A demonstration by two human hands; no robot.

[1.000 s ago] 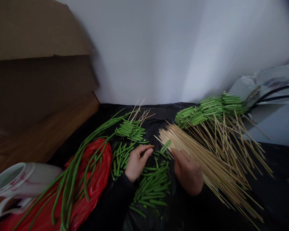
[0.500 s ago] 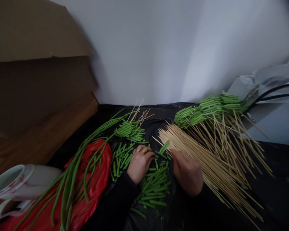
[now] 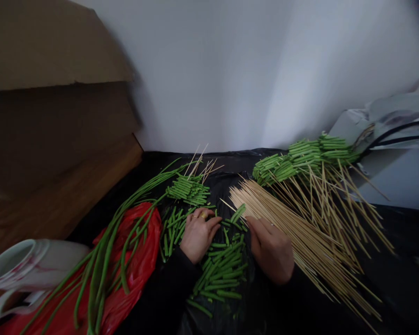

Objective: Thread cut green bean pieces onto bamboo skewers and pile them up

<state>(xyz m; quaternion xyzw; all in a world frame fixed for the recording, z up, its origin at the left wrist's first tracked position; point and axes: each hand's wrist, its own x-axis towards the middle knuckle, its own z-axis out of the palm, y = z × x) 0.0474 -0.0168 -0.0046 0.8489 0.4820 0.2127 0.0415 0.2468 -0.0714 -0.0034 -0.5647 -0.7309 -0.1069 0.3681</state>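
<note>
My right hand [image 3: 272, 251] pinches a thin bamboo skewer [image 3: 227, 204], whose pointed end sticks out to the upper left. Cut green bean pieces [image 3: 238, 214] are lined up on or against this skewer, beside my fingertips. My left hand [image 3: 198, 235], with rings on it, is bent over the loose bean pieces; a bit of green bean [image 3: 215, 212] shows at its thumb and fingertips. More loose cut beans [image 3: 223, 274] lie between my two wrists, and others [image 3: 174, 228] lie left of my left hand.
Bare skewers [image 3: 286, 214] lie right of my right hand. Skewered beans [image 3: 303, 158] are piled behind them, with a smaller stack [image 3: 188, 190] at centre. Long whole beans [image 3: 101, 260] lie on a red plastic bag [image 3: 139, 260]. A white pitcher [image 3: 56, 263] and cardboard box [image 3: 56, 116] stand left.
My left hand has drawn back a little to the left, away from the bean pieces on the skewer. My right hand has stayed almost still.
</note>
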